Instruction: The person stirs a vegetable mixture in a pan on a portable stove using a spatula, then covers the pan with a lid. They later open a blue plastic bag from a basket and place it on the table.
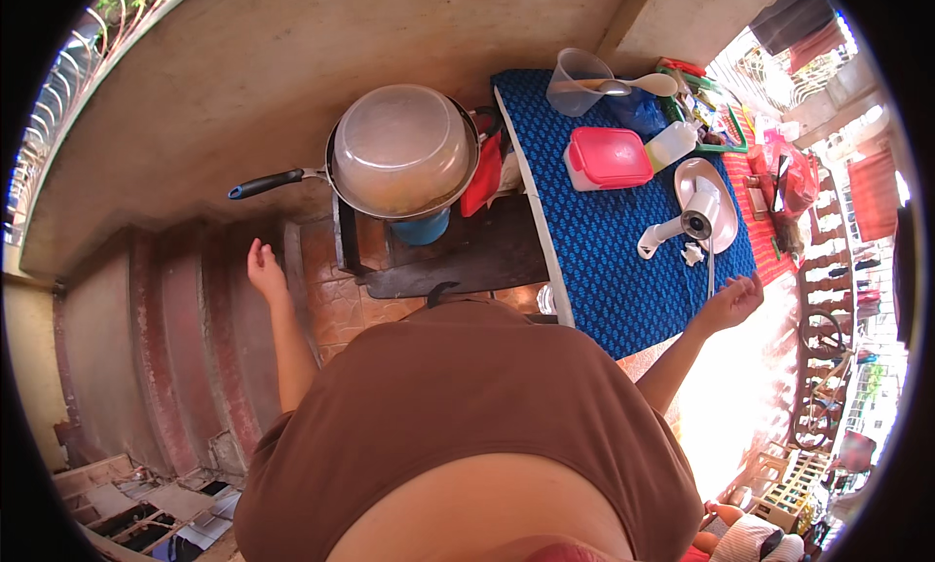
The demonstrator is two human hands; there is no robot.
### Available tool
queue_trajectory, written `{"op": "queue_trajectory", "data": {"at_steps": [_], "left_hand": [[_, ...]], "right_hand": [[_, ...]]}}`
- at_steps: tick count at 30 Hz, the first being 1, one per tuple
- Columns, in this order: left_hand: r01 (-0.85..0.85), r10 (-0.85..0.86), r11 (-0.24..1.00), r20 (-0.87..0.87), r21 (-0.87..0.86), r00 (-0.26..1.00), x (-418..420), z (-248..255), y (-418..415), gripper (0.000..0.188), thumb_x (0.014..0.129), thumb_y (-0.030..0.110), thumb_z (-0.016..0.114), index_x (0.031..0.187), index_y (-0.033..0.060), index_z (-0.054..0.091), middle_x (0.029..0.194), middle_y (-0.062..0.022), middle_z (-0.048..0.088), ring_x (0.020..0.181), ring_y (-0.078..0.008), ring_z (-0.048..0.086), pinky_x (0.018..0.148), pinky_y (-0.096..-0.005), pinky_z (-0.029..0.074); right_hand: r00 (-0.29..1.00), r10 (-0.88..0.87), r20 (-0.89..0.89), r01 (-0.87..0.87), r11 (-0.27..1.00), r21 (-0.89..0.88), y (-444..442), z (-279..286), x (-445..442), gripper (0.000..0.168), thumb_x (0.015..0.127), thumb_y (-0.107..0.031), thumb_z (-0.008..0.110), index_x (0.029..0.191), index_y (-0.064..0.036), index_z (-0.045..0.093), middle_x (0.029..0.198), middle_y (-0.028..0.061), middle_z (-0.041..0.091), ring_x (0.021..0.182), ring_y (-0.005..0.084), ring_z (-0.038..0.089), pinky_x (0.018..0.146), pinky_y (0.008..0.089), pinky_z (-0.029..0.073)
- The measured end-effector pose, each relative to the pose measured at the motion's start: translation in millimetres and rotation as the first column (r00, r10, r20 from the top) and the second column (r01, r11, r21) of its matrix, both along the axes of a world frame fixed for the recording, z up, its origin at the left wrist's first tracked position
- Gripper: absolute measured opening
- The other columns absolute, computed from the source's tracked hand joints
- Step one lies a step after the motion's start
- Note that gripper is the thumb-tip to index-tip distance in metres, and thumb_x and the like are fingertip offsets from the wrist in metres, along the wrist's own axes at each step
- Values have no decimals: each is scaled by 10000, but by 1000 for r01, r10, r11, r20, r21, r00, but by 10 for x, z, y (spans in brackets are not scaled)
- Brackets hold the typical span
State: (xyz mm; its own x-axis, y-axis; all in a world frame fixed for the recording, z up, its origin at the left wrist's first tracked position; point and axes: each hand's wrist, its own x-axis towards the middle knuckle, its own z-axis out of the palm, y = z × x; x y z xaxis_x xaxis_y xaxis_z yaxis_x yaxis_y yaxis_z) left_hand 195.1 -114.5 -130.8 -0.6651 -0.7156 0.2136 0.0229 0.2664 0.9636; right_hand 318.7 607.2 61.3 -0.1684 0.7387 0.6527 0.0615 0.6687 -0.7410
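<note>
My left hand (266,271) hangs in the air over the steps at the left, fingers loosely curled and holding nothing. My right hand (733,300) is by the near right corner of the table, its fingers loosely bent with nothing seen in them. Close to it, a thin metal utensil handle (711,270) sticks out from an oval pinkish plate (725,229). A white plastic device with a round dark end (699,217) lies partly over that plate. Ahead of me is a frying pan (330,173) with a black handle, covered by an upturned translucent plastic basin (402,145).
The table's blue patterned cloth (595,270) bears a pink-lidded container (612,159), a clear plastic tub (577,87), a bottle (673,144) and a green basket (734,147). A dark wooden bench (460,273) stands below the pan. Steps (175,328) descend at left; a person sits lower right.
</note>
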Motion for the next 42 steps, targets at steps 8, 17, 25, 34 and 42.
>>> {"op": "queue_trajectory", "data": {"at_steps": [8, 17, 25, 34, 42], "left_hand": [[80, -67, 995, 184, -66, 981, 212, -591, -104, 309, 894, 48, 593, 1202, 23, 612, 950, -33, 652, 835, -107, 586, 773, -262, 482], [189, -125, 971, 363, -148, 924, 890, -877, -382, 303, 884, 84, 590, 1183, 72, 636, 931, -42, 663, 805, -122, 596, 754, -290, 479], [181, 66, 948, 717, -263, 694, 2125, -1527, -610, 342, 863, 210, 579, 1199, 170, 631, 932, -42, 679, 889, -222, 639, 840, -387, 432], [272, 2, 953, 896, -137, 445, 2174, -1533, -885, 427, 853, 242, 610, 1274, 178, 575, 883, -12, 676, 852, -180, 642, 880, -414, 353], [396, -52, 905, 884, -155, 465, 2009, -913, -594, 448, 854, 241, 637, 1290, 167, 562, 885, -3, 675, 832, -155, 637, 890, -405, 378]], "right_hand": [[561, -445, 698, -61, 819, 571, 507, -938, -249, 483, 894, -373, 566, 1306, -121, 556, 1146, 147, 603, 1090, 349, 532, 916, 435, 424], [548, -337, 766, 95, 934, 344, 585, -866, -226, 284, 803, -262, 624, 1053, -133, 663, 990, 145, 679, 928, 359, 618, 841, 455, 478], [939, 275, 208, -208, 933, -293, -963, -186, 257, 307, 881, -228, 670, 1073, 4, 611, 858, 73, 661, 798, 113, 617, 709, 244, 492], [490, 707, 509, -596, 699, -396, -2697, -2120, -931, 237, 794, -144, 697, 1029, -114, 708, 781, 122, 616, 663, 222, 613, 636, 336, 499], [365, 491, 791, -538, 805, -251, -2302, -3008, -1950, 283, 782, -107, 668, 1062, -121, 708, 917, 186, 668, 899, 354, 651, 790, 409, 525]]}}
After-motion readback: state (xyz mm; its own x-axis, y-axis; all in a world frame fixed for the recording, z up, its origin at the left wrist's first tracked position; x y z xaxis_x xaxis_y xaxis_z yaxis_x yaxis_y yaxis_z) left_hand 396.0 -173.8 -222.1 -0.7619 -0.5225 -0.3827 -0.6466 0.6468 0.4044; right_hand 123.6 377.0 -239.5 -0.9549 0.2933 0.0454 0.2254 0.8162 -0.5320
